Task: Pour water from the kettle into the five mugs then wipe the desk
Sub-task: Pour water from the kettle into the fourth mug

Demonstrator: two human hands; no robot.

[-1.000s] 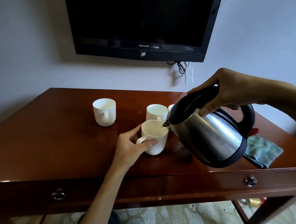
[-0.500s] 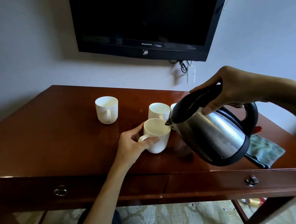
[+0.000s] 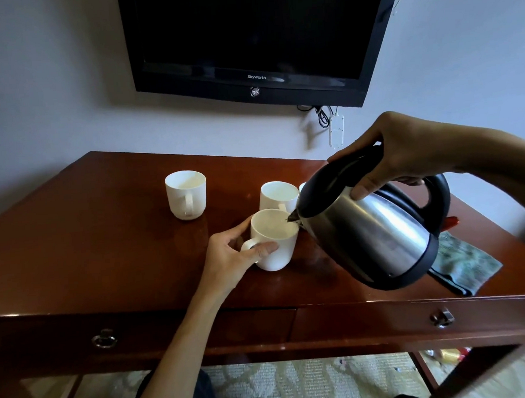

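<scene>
Pouring into the front mug (image 3: 274, 239), the pouring step, as I read it.

My right hand (image 3: 396, 152) is clamped over the tilted kettle (image 3: 371, 232), spout at the rim; my left hand (image 3: 232, 259) is curled round the mug's handle on the desk (image 3: 104, 245). I can't make out any stream. Next I'd level the kettle and shift to another mug (image 3: 279, 195); the cloth (image 3: 465, 263) waits just behind the kettle.

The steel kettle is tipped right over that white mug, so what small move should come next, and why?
Probably keep the stainless steel kettle with the black lid tilted, spout just above the rim of the nearest white ceramic mug, to fill it. The right hand grips the kettle's top and the left hand steadies the mug on the brown wooden desk. No stream or water level is clearly visible.
</scene>
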